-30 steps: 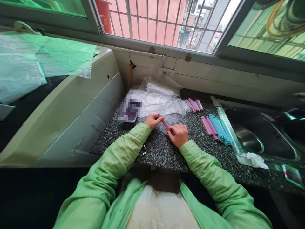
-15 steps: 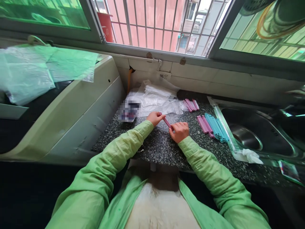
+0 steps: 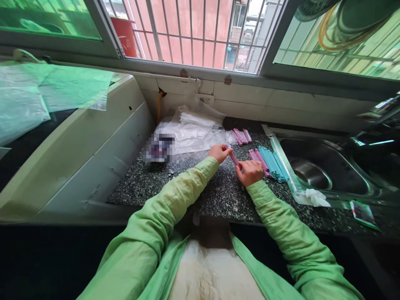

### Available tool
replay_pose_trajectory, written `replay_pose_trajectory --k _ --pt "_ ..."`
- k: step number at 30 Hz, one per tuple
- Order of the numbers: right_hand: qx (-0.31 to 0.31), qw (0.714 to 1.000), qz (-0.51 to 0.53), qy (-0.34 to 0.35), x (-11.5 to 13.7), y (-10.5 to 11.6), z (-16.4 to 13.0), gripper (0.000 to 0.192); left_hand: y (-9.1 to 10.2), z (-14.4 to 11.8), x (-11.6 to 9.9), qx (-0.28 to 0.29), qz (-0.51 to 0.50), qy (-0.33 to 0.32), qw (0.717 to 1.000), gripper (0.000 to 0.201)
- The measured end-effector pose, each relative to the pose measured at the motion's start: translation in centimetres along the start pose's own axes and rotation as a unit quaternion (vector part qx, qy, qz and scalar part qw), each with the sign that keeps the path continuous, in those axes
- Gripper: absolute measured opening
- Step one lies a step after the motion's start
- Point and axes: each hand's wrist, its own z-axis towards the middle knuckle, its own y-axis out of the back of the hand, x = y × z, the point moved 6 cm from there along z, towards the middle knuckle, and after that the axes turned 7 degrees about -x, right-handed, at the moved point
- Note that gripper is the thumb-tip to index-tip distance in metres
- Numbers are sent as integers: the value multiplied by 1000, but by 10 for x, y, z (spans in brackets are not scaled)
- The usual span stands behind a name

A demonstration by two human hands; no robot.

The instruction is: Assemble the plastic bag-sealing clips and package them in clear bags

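A slim pink stick [image 3: 234, 158], of a kind I cannot make out for certain, is held slantwise above the counter between my two hands. The fingers of my left hand [image 3: 219, 153] pinch its upper end. At the lower end my right hand [image 3: 251, 172] is closed around it. Just right of that hand lie a row of pink sticks [image 3: 258, 157] and a row of teal sticks [image 3: 273, 163], side by side. A smaller bunch of pink sticks [image 3: 240, 136] rests farther back, beside clear plastic bags [image 3: 198, 129].
The speckled dark counter [image 3: 215, 198] runs beneath my hands. On the right is a metal sink [image 3: 331, 162], with a crumpled white tissue [image 3: 317, 197] and a small packet [image 3: 364, 214] near its front edge. A blurred-out item [image 3: 159, 147] lies left. A pale appliance [image 3: 103, 154] bounds the left side.
The view has shifted, so the counter and its things sit farther left. Both hands have moved right, nearer the rows of sticks, still holding the pink stick.
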Motion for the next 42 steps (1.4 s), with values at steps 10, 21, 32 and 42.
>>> replay_pose_trajectory --k 10,21,32,42 --pt "10 998 -60 -20 -35 10 -16 22 -40 -5 -23 -68 -45 -50 995 15" --pt "33 995 -86 -48 -60 8 -23 22 -73 6 -28 -52 -51 -53 996 13" --pt "127 978 -110 -121 -63 6 -15 24 -95 24 -26 7 42 -58 997 21" --pt "127 968 -139 -168 -75 9 -14 26 -114 36 -40 9 72 -96 993 26"
